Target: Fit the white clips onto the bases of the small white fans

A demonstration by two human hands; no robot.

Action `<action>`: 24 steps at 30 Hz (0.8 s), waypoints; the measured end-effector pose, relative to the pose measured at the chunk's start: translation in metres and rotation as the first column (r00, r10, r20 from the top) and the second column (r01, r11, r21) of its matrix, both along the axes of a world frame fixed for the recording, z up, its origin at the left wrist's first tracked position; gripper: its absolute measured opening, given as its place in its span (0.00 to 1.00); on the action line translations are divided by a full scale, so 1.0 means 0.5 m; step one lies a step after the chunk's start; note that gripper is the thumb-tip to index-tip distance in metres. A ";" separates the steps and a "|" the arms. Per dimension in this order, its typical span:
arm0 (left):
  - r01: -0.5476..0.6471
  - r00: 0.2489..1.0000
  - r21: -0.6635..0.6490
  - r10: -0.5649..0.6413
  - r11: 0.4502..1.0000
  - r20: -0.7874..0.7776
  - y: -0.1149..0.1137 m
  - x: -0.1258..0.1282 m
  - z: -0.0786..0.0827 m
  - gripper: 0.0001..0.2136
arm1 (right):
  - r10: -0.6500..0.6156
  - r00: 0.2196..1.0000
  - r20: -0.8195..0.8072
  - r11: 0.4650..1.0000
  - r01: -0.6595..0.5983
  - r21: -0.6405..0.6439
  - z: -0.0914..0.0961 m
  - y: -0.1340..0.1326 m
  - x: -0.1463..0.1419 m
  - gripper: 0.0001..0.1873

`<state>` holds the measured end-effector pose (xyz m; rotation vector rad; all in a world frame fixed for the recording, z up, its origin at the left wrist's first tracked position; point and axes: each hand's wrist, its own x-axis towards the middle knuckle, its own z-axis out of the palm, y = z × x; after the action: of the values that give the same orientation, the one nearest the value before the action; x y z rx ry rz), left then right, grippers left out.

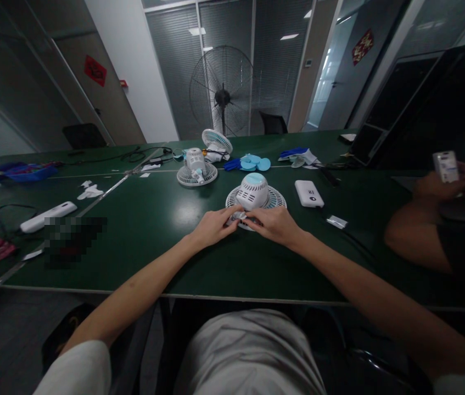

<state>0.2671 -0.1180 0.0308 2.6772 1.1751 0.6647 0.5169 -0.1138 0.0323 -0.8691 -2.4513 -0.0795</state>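
A small white fan [256,196] with a pale blue cap lies face down on the green table [141,230], its motor housing pointing up. My left hand [214,225] and my right hand [275,224] meet at its near edge. Both have their fingers pinched together on a small pale part at the fan's rim. What exactly they grip is too small to name. A white power bank [308,193] lies just right of the fan.
Another fan [196,167] and a fan grille [217,141] lie farther back, beside blue fan blades [253,162] and blue gloves [298,154]. A white bar [48,216] lies at the left. A co-worker's arm [421,230] rests at the right, their hand holding a small white device [445,166].
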 end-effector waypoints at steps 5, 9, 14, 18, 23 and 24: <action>0.003 1.000 0.007 -0.003 1.000 -0.007 0.000 0.000 0.000 0.20 | -0.042 0.983 -0.179 0.983 0.009 -0.182 -0.006 -0.001 -0.013 0.18; -0.014 1.000 0.026 0.015 1.000 -0.015 0.004 -0.002 -0.006 0.20 | -0.139 0.933 -0.332 0.867 -0.048 -0.495 0.001 0.001 -0.025 0.19; -0.015 1.000 0.029 0.016 0.999 -0.026 0.007 -0.004 -0.010 0.21 | -0.181 0.904 -0.387 0.611 -0.205 -0.764 0.011 0.010 -0.025 0.21; -0.019 0.999 0.020 0.020 1.000 -0.028 0.004 -0.002 -0.005 0.21 | -0.137 0.931 -0.339 0.789 -0.104 -0.605 0.008 0.006 -0.020 0.19; 0.008 1.000 0.000 -0.008 1.000 -0.009 -0.001 0.000 0.001 0.20 | -0.035 0.994 -0.101 0.996 0.026 -0.091 0.006 -0.001 -0.006 0.19; 0.007 1.000 0.001 -0.007 1.000 -0.006 -0.002 0.000 0.002 0.20 | -0.020 0.998 -0.062 0.998 0.017 -0.054 0.006 0.000 -0.003 0.20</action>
<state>0.2672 -0.1188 0.0317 2.6843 1.1672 0.6565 0.5157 -0.1137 0.0354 -0.9038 -2.3977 0.0070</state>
